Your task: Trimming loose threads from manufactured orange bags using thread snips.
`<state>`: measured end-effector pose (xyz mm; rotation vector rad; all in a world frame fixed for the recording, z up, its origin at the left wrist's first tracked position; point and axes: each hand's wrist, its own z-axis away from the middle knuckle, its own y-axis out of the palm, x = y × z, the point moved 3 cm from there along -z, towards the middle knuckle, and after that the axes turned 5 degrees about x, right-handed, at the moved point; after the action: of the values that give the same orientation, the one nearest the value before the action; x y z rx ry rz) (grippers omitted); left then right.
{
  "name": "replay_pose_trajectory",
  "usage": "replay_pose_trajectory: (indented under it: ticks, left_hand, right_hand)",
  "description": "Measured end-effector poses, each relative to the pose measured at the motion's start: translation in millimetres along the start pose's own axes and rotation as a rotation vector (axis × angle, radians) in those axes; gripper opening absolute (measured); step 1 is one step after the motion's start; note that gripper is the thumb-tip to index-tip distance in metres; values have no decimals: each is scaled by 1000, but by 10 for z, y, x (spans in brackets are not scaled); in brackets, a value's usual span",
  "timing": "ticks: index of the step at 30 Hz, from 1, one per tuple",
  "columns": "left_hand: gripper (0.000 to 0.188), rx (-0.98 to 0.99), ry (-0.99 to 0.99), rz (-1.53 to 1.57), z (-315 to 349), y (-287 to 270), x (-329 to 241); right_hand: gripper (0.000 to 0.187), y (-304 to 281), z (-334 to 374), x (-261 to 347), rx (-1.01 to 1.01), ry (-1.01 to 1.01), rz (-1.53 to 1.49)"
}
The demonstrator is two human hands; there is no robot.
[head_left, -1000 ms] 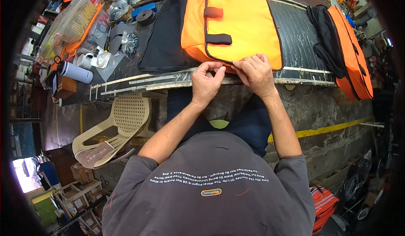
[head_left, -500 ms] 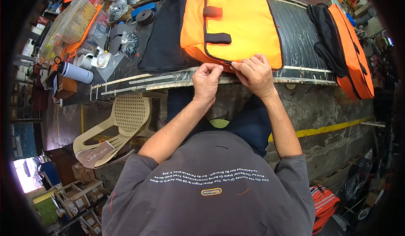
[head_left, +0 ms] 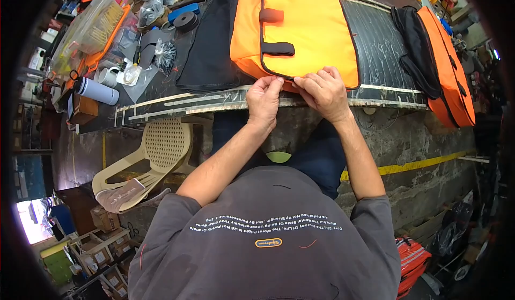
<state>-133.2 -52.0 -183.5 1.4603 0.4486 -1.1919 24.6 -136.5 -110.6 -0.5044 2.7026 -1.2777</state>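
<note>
Lying at the near edge of the tabletop (head_left: 375, 48) is the orange bag (head_left: 311, 37), its rim pinched by your curled right hand (head_left: 325, 94), seemingly for steadiness; your left hand (head_left: 263, 101) nearly closes beside it, hold unclear.

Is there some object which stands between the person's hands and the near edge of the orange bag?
Nothing visible does: the left hand and right hand are both at that edge of the orange bag. Black fabric lies along its left side.
</note>
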Motion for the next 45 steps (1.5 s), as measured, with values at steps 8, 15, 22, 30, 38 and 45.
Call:
replay_pose_trajectory:
  ticks: [8, 15, 22, 30, 38, 45]
  left_hand:
    - [11, 18, -45, 2, 85, 21, 28]
    - [13, 15, 119, -69, 171, 30, -30]
    - [22, 46, 950, -1310, -138, -56, -832]
    - [33, 180, 713, -1177, -730, -5, -895]
    - [19, 157, 953, -1053, -624, 15, -782]
    - [22, 71, 1151, -1065, -449, 47, -657]
  right_hand:
    - [23, -1, -34, -19, 15, -17, 4]
    - [25, 13, 8, -47, 14, 68, -80]
    - [32, 73, 8, -107, -10, 488, -328]
    - [33, 49, 10, -196, -23, 476, -353]
    - [25, 60, -161, -131, -57, 473, -349]
    - [32, 257, -236, -313, 152, 800, -401]
